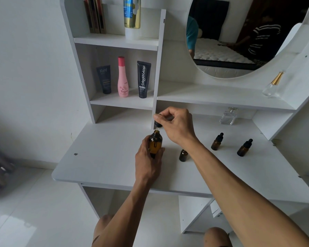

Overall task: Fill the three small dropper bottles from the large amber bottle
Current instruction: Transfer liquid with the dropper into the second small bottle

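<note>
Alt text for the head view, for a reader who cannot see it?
Left hand grips the large amber bottle on a white desk while the right hand holds its dropper in the neck. One small bottle stands uncapped; two capped ones stand to the right.

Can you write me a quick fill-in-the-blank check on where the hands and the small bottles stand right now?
1. The left hand grips the large amber bottle, while the right hand pinches a ____ above its mouth.
2. Of the three small dropper bottles, ____ still carry their caps.
3. The uncapped small bottle stands nearest the ____ forearm.

Missing words: dropper; two; right
</note>
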Tool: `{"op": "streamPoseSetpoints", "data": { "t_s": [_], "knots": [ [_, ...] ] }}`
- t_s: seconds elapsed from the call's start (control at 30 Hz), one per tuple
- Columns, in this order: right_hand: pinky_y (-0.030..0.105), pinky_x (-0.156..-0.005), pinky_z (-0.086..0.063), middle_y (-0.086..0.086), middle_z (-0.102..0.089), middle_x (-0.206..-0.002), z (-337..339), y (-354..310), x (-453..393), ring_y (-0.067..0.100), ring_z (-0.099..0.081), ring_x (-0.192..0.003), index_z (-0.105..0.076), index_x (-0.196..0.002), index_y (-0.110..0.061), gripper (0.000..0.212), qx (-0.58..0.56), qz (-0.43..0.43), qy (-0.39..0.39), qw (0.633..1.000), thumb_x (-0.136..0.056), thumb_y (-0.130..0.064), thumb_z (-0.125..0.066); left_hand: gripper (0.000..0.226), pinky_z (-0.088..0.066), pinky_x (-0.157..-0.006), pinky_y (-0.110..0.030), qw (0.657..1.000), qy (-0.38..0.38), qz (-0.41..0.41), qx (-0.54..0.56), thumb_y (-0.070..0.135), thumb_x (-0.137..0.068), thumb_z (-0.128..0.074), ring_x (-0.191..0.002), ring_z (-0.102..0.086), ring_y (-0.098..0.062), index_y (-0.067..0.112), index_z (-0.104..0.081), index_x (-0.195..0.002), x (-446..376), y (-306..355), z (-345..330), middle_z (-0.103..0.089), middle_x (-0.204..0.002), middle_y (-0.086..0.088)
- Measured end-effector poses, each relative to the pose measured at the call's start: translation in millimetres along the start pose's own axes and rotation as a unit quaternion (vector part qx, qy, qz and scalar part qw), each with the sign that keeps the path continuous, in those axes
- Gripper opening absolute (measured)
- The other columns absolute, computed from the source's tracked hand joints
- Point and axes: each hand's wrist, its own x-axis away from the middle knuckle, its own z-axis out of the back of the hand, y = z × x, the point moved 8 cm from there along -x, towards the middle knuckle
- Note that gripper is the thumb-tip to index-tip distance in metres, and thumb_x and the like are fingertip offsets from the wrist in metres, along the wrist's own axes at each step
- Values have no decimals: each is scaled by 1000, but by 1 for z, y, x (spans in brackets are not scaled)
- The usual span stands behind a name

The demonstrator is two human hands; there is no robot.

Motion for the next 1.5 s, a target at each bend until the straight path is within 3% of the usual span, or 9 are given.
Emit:
{"op": "streamPoseSetpoints", "data": {
  "t_s": [0.3, 0.47, 0.6, 0.7, 0.8, 0.97, 1.1, 1.2, 1.5],
  "knots": [
    [10, -58, -49, -19, -66, -63, -1, 0, 0, -13, -61, -56, -74, -80, -11, 17, -10, 7, -2, 1000, -87, -26, -78, 51, -41, -73, -4, 1000, 3, 1, -6, 32, -89, -72, -96, -61, -12, 29, -48, -134, 1, 1, 1, -64, -115, 10],
    [4, -54, -44, -2, -71, -71, 5, -3, 2, -10, -61, -54, -74, -85, -2, 19, -60, 6, 9, 998, -87, -20, -78, 52, -38, -72, -2, 1000, 5, 0, -15, 32, -89, -73, -95, -57, -8, 27, -48, -135, 1, 3, 2, -64, -119, 8],
    [17, -59, -53, -8, -71, -69, 14, -1, 1, -5, -60, -55, -74, -83, -10, 16, -90, -6, 33, 995, -86, -24, -79, 51, -37, -71, -1, 1000, 7, -5, -16, 32, -88, -73, -93, -58, -10, 28, -49, -134, 1, 3, 2, -65, -117, 8],
    [38, -71, -62, -10, -73, -72, 21, 4, -2, 7, -71, -72, -74, -80, -16, 15, -97, -22, 52, 994, -84, -29, -81, 51, -39, -70, -1, 1000, 5, -4, -17, 32, -88, -73, -92, -59, -11, 28, -49, -133, 1, 3, 2, -65, -116, 9],
    [46, -74, -62, -6, -75, -78, 24, 6, -2, 16, -74, -80, -74, -80, -17, 16, -105, -27, 58, 992, -83, -31, -82, 52, -39, -70, -1, 1000, 2, -4, -16, 32, -88, -73, -91, -57, -9, 28, -49, -134, 2, 4, 1, -63, -114, 11],
    [45, -74, -62, -6, -75, -79, 23, 3, -2, 17, -74, -80, -75, -82, -17, 14, -110, -20, 54, 992, -84, -29, -81, 52, -38, -70, -1, 1000, 2, -5, -20, 33, -88, -73, -92, -57, -9, 29, -49, -134, 1, 4, 1, -63, -115, 11],
    [33, -66, -60, -2, -76, -81, 29, -5, -8, 17, -76, -78, -72, -78, -21, 13, -120, -11, 58, 991, -84, -29, -82, 53, -38, -73, -6, 1000, 0, 0, -17, 33, -88, -72, -93, -57, -9, 29, -48, -135, 1, 3, 1, -61, -113, 13],
    [24, -57, -55, 5, -76, -85, 39, -11, -11, 20, -77, -76, -71, -80, -20, 14, -146, -9, 71, 987, -84, -28, -81, 51, -38, -69, -1, 1000, 1, 0, -11, 31, -88, -73, -90, -60, -11, 29, -50, -133, 1, 3, 1, -63, -110, 12],
    [30, -57, -56, 7, -77, -84, 74, 19, -7, 22, -77, -74, -70, -89, -12, 15, -291, -115, 142, 939, -88, -24, -78, 49, -39, -66, -1, 1000, 1, 4, -10, 31, -88, -73, -83, -62, -11, 29, -51, -133, 1, 3, 2, -63, -104, 12]
  ]
}}
